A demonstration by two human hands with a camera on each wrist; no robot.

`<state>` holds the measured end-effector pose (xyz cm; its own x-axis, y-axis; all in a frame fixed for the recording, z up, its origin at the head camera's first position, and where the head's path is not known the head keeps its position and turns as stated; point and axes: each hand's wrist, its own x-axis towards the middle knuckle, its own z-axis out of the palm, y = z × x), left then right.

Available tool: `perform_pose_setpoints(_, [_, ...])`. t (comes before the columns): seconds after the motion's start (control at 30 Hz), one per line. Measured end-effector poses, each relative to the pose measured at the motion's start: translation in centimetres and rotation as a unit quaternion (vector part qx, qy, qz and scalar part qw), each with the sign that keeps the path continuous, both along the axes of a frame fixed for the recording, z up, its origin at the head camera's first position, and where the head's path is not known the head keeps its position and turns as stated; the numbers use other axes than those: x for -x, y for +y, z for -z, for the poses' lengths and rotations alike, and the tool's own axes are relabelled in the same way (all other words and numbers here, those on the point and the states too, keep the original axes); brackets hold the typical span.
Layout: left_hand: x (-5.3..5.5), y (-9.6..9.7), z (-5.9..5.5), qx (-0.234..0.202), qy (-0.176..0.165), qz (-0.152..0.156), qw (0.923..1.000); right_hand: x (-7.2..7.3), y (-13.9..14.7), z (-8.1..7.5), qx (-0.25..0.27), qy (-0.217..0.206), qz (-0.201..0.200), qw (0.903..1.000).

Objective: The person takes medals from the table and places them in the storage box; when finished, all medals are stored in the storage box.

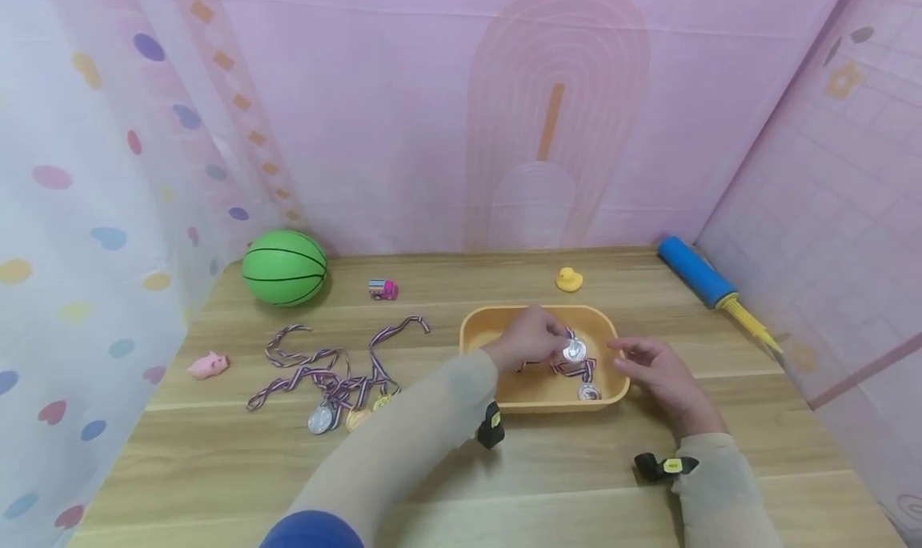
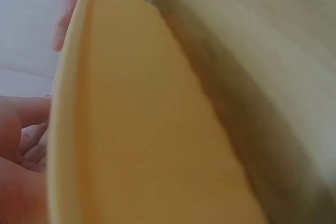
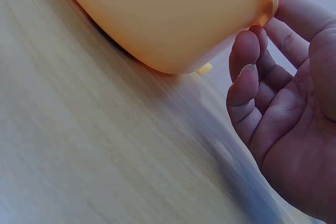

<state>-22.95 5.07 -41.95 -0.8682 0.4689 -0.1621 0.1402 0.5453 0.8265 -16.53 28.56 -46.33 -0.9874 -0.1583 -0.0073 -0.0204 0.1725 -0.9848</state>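
Observation:
My left hand (image 1: 531, 338) reaches into a yellow-orange plastic basin (image 1: 471, 324) and pinches a silver medal (image 1: 574, 350) at its edge, above the basin floor. A second silver medal (image 1: 588, 391) lies inside by the near right corner, with striped ribbon (image 1: 569, 367) around it. At the basin's right end, my right hand (image 1: 659, 372) touches the rim with its fingertips, the fingers loosely bent. In the right wrist view those fingers (image 3: 244, 51) meet the rim from outside. The basin wall fills much of the left wrist view, hiding the medal there.
Left of the basin lie a silver medal (image 1: 320, 420), gold ones (image 1: 356, 418) partly behind the left forearm, and tangled striped ribbons (image 1: 338, 382). Around stand a green ball (image 1: 284, 268), toy truck (image 1: 383, 290), pink pig (image 1: 209, 365), yellow duck (image 1: 569, 280) and blue pump (image 1: 695, 272).

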Motion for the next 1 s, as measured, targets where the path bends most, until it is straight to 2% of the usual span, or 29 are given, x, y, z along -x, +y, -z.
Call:
perform_pose_setpoints(0.17, [0.5,0.6,-0.5,0.022,0.014,0.015,0.9995,0.0,0.1,0.1,0.007,0.001,-0.001,1.0])
perform_pose_setpoints(0.27, [0.4,1.0,-0.4,0.017,0.006,0.025,0.9995,0.0,0.2,0.2,0.006,0.001,-0.002,1.0])
perform_pose_setpoints(0.43, [0.1,1.9,0.4,0.005,-0.011,0.024,0.9996,-0.1,0.2,0.3,0.006,-0.002,0.0,1.0])
perform_pose_setpoints(0.67, [0.2,2.2,1.3,0.025,-0.003,0.008,0.9997,0.0,-0.1,0.1,0.012,-0.004,0.002,0.9999])
perform_pose_setpoints(0.9, [0.3,2.6,2.0,0.014,-0.016,0.004,0.9998,0.1,0.1,0.3,0.035,0.006,-0.006,0.9993])
perform_pose_setpoints(1.0, [0.4,2.7,2.3,0.029,0.002,0.014,0.9995,0.1,0.1,0.5,0.035,0.006,-0.001,0.9994])
